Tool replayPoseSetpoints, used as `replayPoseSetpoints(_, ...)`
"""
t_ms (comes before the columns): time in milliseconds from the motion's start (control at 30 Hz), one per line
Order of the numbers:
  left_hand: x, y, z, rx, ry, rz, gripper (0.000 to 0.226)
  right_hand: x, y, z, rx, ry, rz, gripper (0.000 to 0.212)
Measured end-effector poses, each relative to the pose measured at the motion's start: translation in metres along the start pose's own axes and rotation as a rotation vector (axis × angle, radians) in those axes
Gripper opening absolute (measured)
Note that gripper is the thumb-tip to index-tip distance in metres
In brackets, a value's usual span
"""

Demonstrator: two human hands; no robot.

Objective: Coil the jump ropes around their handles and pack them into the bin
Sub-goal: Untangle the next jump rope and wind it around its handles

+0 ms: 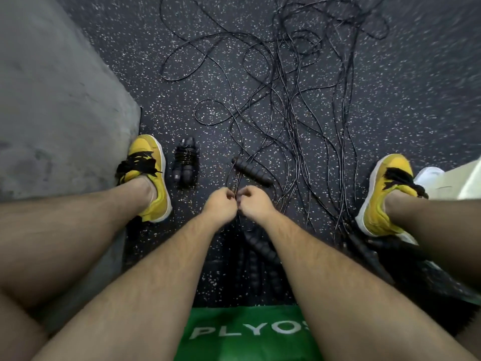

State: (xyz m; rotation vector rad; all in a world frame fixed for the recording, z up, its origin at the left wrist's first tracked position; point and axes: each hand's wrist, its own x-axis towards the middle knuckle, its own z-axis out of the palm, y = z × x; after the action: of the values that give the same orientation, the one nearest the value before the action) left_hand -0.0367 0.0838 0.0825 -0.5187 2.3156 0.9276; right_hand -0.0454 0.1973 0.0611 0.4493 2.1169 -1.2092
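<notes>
The person sits with both fists brought together low between the feet: the left hand and the right hand each have their fingers curled tight, pinching the same thin black plastic cord where it rises toward the ribbed black foam handle lying just beyond the knuckles. To my eye this is the freeing of one rope from the rest. It would go best by feeding the cord through hand over hand toward that handle and keeping it taut, so its loops slip out of the big tangle of black cords rather than pulling it into a knot. Only then should the winding round the handles begin.

One finished bundle of two black handles wrapped in cord lies beside the left yellow laced shoe. More dark handles lie under the forearms, too shadowed to count.

Everything rests on a black rubber floor flecked with white, its left edge meeting a grey rough slab. The seat is a green padded box with white lettering. A pale object at the floor's right edge may be the bin; I cannot tell
</notes>
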Motion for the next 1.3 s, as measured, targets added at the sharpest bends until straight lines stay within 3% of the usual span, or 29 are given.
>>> replayPoseSetpoints(100, 0.009, -0.007, 0.028, -0.003, -0.049, -0.13, 0.043, 0.003, 0.026, -0.006, -0.019, 0.012, 0.044, 0.02)
replayPoseSetpoints(300, 0.044, 0.01, 0.028, -0.32, 0.094, -0.23, 0.083, 0.017, 0.028, -0.036, -0.267, 0.084, -0.093, 0.038)
replayPoseSetpoints(400, 0.062, 0.025, 0.019, -0.422, 0.117, -0.302, 0.068, 0.034, 0.02, -0.047, -0.311, 0.129, -0.139, 0.04)
replayPoseSetpoints(500, 0.066, 0.034, 0.014, -0.445, 0.126, -0.193, 0.024, 0.046, 0.007, -0.051, -0.257, 0.168, -0.163, 0.027)
replayPoseSetpoints(600, 0.059, 0.038, 0.015, -0.561, -0.028, -0.136, 0.023, 0.057, -0.008, -0.044, -0.026, 0.179, -0.058, 0.029)
replayPoseSetpoints(700, 0.05, 0.033, 0.019, -0.532, -0.189, -0.153, 0.02, 0.067, -0.019, -0.036, 0.149, 0.148, 0.021, 0.035)
replayPoseSetpoints(800, 0.041, 0.029, 0.02, -0.563, -0.23, -0.198, 0.026, 0.073, -0.021, -0.035, 0.02, 0.188, 0.009, 0.048)
replayPoseSetpoints(900, 0.038, 0.026, 0.019, -0.594, -0.125, -0.268, 0.03, 0.076, -0.017, -0.038, -0.074, 0.228, 0.006, 0.048)
replayPoseSetpoints(1033, 0.041, 0.019, 0.015, -0.503, -0.008, -0.298, 0.036, 0.074, -0.01, -0.046, -0.514, 0.177, -0.004, 0.062)
replayPoseSetpoints(1233, 0.044, 0.01, 0.015, -0.506, -0.055, -0.192, 0.022, 0.074, -0.001, -0.041, -0.608, 0.143, 0.054, 0.037)
replayPoseSetpoints(1300, 0.047, 0.009, 0.014, -0.539, -0.044, -0.141, 0.018, 0.073, -0.004, -0.035, -0.54, 0.246, 0.048, 0.035)
